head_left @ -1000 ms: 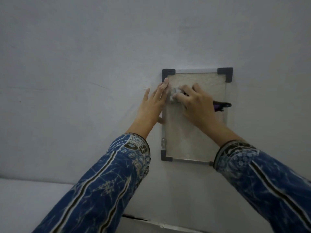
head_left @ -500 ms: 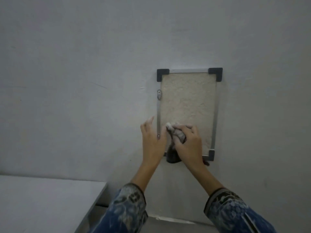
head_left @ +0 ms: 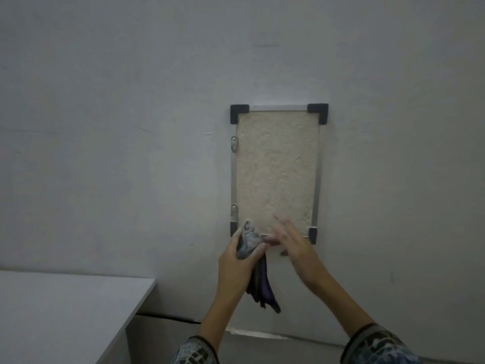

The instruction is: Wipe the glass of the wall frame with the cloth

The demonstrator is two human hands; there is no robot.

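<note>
1. The left hand is raised before the wall. Its forearm climbs from the bottom of the view, and its fingers and thumb are curled tight round the cloth.
2. The cloth is soft and crumpled. A pale grey wad bulges above the grip, and a dark, purplish tail hangs limp below it beside the wrist.
3. The right hand is just right of the left one, with its fingers straight and slightly spread, holding nothing. It is blurred, so I cannot tell whether it touches the frame.
4. The wall frame hangs directly above both hands. It is an upright rectangle of thin metal rails with dark corner caps. The grey wad overlaps its lower left corner, and the right hand's fingertips overlap its bottom edge.
5. The glass covers a rough, pebbly beige sheet.
6. A smooth, pale counter lies down-left of the left hand.
</note>
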